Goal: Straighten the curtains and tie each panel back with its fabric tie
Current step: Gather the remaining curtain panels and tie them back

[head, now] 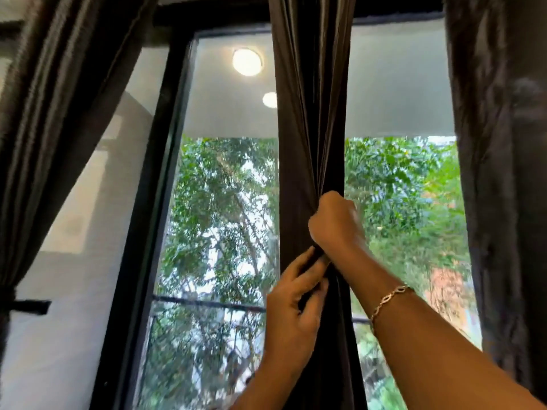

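Note:
A dark grey middle curtain panel (310, 113) hangs gathered into a narrow bunch in front of the window. My right hand (333, 223) grips the bunch from the right, fingers curled round the folds. Just below it, my left hand (296, 303) pinches the fabric at the gathered spot; whether a fabric tie is between its fingers I cannot tell. A left curtain panel (53, 113) is pulled aside and held by a dark tie (26, 306) at the lower left. A third panel (497, 173) hangs loose on the right.
A black window frame (154, 202) stands behind the curtains, with trees outside and two ceiling lamps (247, 62) reflected in the glass. A horizontal rail (207, 303) crosses the lower pane. A pale wall lies at the left.

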